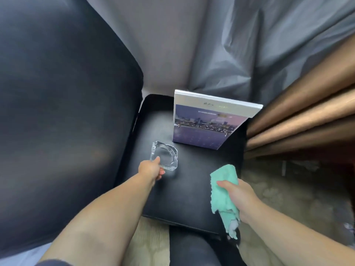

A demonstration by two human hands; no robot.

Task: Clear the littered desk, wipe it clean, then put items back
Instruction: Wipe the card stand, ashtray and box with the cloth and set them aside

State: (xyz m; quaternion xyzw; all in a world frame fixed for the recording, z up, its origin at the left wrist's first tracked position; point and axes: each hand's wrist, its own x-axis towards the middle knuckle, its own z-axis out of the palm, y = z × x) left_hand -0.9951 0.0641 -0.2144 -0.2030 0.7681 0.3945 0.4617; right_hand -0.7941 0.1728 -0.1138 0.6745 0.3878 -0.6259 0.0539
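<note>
The left grip (151,170) is closed on the near edge of a glass ashtray (165,156), thumb on top of the rim and the other fingers curled underneath. The ashtray is clear, square with cut corners, and sits over the left part of the black tabletop (199,189). Whether its base rests fully on the surface or is lifted a little cannot be told.

The right grip (238,196) is closed round a crumpled green cloth (222,189), thumb across the front of it. One end of the cloth sticks up above the fingers over the right part of the tabletop, near its right edge, and the other end hangs down past the near edge. The two arms are bare and well apart.

At the back of the tabletop a calendar (205,123) stands upright, leaning slightly, its front showing a city skyline in purple tones. It is near the ashtray but not touching it.

A dark armchair (67,112) fills the left side, just beside the tabletop. Behind hangs a grey curtain (249,45), with a brown curtain (307,112) to the right. Patterned carpet (288,189) shows at the lower right.
</note>
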